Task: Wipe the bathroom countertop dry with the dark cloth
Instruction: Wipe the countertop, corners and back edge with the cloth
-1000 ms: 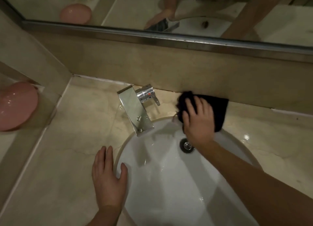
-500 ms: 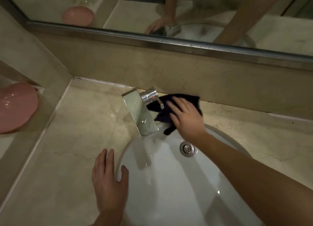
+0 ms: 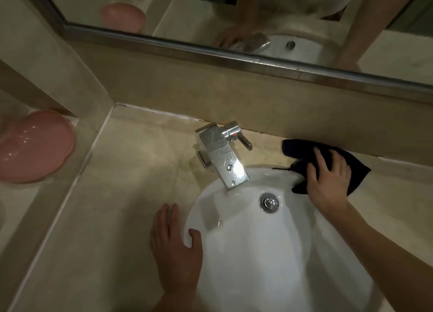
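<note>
- We judged the step in hand to be the wiping itself, on the strip of bench [image 3: 145, 208] behind the sink [image 3: 276, 253].
- Our right hand [image 3: 328, 180] lay flat on the cloth [image 3: 297, 148], fingers spread and straight, pressing it down rather than pinching it.
- The cloth sat behind the sink's right rim, its far edge touching the backsplash [image 3: 234, 96], one corner just over the rim of the sink.
- Our left hand [image 3: 174, 246] rested open on the bench at the sink's left rim, thumb over the edge; it held nothing and seemed only to brace us.
- The tap [image 3: 222, 157] stood behind the sink, to the left of the cloth and apart from it.
- A wet sheen showed on the bench around the tap's base and left of the sink, so we reckoned much of the job remained.
- A pink basin [image 3: 35, 145] sat on a lower ledge far left of the sink.
- The next move, as we judged it, called for steady downward pressure while sliding the cloth along the backsplash, then working round the tap's base without snagging on the lever.
</note>
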The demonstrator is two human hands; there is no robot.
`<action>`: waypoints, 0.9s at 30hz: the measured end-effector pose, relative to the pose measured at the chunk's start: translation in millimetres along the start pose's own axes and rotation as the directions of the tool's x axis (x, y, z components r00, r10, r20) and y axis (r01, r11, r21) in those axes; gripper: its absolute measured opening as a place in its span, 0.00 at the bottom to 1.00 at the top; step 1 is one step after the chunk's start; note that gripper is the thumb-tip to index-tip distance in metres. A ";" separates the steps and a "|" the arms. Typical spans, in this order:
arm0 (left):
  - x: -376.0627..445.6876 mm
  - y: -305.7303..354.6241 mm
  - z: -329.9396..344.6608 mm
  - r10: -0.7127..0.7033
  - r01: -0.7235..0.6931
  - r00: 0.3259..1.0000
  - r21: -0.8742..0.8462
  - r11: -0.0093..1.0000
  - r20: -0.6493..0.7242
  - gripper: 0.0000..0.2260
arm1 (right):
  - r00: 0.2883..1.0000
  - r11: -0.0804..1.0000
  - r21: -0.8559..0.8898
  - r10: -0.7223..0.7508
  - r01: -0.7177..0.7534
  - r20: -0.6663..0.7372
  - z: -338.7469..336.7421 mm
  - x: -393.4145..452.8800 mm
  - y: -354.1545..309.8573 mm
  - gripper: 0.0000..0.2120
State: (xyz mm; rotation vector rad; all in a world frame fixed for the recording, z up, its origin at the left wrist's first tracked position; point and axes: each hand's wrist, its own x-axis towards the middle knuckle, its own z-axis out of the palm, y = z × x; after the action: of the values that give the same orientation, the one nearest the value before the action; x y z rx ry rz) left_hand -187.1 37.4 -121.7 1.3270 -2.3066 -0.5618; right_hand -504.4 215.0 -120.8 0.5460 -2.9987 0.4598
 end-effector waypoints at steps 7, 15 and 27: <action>0.1 3.2 -1.8 -0.039 0.039 0.999 -0.023 0.999 0.007 0.28 | 0.963 0.961 0.061 -0.268 0.270 -0.035 32.2 -12.7 -98.6 0.24; -1.0 1.2 -2.1 -0.049 0.051 0.998 -0.050 0.997 0.031 0.28 | 0.886 0.890 0.146 -0.448 0.431 0.117 29.0 -52.5 -144.1 0.22; 17.0 -60.1 -79.9 -0.044 0.119 0.956 -0.248 0.962 0.289 0.24 | 0.785 0.771 0.634 -0.353 -0.064 0.509 -43.7 -142.8 -234.0 0.11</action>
State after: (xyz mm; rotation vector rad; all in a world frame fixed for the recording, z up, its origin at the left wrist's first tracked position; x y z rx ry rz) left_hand -109.2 -16.1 -84.9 1.2858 -2.2965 -1.1077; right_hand -287.9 67.2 -29.4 1.1826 -3.2573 1.5851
